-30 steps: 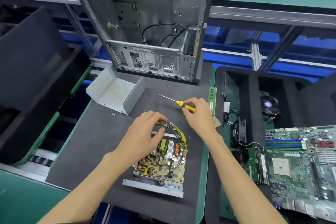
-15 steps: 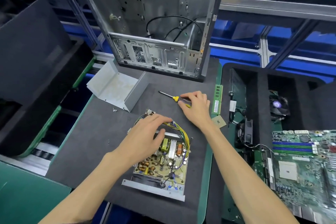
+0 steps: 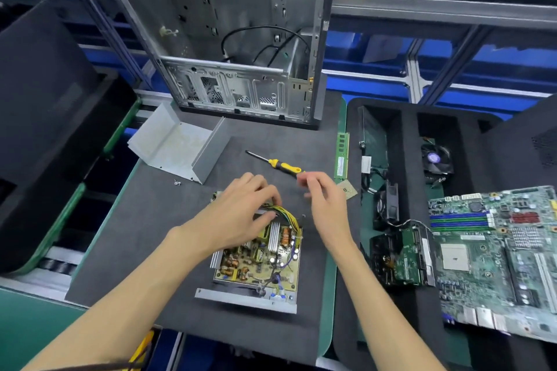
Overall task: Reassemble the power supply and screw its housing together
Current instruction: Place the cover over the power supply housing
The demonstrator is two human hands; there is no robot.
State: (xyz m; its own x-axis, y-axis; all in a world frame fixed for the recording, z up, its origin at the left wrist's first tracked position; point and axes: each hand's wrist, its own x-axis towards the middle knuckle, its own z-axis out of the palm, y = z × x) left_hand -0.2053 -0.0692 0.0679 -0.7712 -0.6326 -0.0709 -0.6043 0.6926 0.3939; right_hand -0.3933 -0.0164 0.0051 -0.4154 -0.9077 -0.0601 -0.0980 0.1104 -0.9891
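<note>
The open power supply lies on the dark mat, its yellowish circuit board bare in a metal base tray. My left hand rests on its far end and its fingers grip the bundle of yellow and black wires. My right hand hovers just right of the wires with loosely curled fingers and holds nothing. The yellow-handled screwdriver lies on the mat beyond my right hand. The grey U-shaped housing cover lies upturned at the far left, with small screws beside it.
An empty computer case stands upright at the back of the mat. A green RAM stick and a CPU chip lie at the mat's right edge. A foam tray on the right holds fans and a motherboard.
My right hand has let go of the screwdriver, which now lies on the mat, and has drawn back toward the wires. My left hand stays on the wire bundle.
</note>
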